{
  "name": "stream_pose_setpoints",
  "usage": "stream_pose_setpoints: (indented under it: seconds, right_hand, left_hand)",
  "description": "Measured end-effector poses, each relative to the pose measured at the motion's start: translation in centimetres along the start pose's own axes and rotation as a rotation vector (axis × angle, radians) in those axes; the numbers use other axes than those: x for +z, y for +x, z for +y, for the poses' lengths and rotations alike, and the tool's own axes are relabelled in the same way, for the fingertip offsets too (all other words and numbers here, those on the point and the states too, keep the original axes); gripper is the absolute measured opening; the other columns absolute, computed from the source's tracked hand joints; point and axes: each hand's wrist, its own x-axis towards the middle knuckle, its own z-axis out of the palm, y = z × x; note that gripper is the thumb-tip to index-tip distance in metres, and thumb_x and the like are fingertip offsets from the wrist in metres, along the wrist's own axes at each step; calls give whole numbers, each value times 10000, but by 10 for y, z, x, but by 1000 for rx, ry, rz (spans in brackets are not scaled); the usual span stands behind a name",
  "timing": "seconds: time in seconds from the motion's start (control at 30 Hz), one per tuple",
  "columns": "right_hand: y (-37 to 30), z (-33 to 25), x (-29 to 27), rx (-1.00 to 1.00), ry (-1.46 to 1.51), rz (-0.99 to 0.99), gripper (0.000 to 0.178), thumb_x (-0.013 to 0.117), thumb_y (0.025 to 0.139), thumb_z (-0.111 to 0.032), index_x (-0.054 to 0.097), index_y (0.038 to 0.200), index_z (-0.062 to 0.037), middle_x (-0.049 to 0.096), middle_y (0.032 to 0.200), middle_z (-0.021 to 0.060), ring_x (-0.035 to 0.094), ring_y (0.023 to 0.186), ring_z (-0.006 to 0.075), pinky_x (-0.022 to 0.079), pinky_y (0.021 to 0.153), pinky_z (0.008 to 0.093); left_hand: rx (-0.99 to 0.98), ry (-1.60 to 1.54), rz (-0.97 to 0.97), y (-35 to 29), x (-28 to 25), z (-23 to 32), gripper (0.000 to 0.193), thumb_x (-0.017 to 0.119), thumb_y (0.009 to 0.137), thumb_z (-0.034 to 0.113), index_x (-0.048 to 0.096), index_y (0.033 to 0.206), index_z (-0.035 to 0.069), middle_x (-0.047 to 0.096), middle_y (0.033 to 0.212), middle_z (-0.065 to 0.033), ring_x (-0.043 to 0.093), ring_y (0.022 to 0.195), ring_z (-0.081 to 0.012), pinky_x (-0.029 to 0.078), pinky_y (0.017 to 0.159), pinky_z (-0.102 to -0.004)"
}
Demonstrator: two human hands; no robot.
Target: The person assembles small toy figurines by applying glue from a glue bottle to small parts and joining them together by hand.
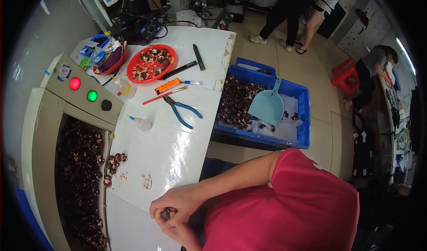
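A white table spanned the frame's left centre, a blue bin right of centre. At the lower edge, left of middle, the right hand and left hand pinched a small dark piece between them.

Glare streaks the white tabletop; fisheye edges bend, darkening.
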Motion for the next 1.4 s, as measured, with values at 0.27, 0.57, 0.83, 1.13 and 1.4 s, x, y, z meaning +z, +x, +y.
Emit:
stream_pose_setpoints:
  seconds: [0.27,0.57,0.83,1.13,1.4]
  right_hand:
    - [-3,-1,-1,7,2,13,439,650,761,-273,516,1120,-59,634,902,87,603,709,216,474,646,310]
    - [-4,0,-1,-5,0,18,446,645,774,-324,522,1112,-59,639,888,81,612,730,226,478,657,321]
    - [-7,-1,-5,-23,28,29,436,644,778,-333,529,1095,-58,641,885,70,615,745,228,473,652,325]
    - [-6,2,-3,-27,40,31,437,638,779,-339,531,1099,-61,637,875,71,615,745,232,472,650,329]
    - [-8,2,-2,-36,38,35,443,634,779,-347,531,1100,-61,636,874,74,616,737,227,471,644,324]
  left_hand:
    - [28,-34,-86,-3,0,0,462,571,915,320,455,1204,-22,523,1074,-78,536,945,-148,430,843,-260]
    - [38,-5,-84,-3,5,5,486,566,917,334,451,1221,-27,521,1101,-94,535,1001,-171,431,879,-277]
    - [0,-3,-25,-1,6,-4,456,535,933,300,444,1231,-33,509,1121,-108,525,1019,-181,430,887,-281]
    - [-22,35,41,-1,6,-4,361,543,904,148,470,1200,-45,529,1097,-101,532,1012,-187,454,843,-272]
    - [-20,43,-6,-4,3,-3,427,493,955,273,438,1239,-41,512,1148,-127,526,1056,-198,428,917,-289]
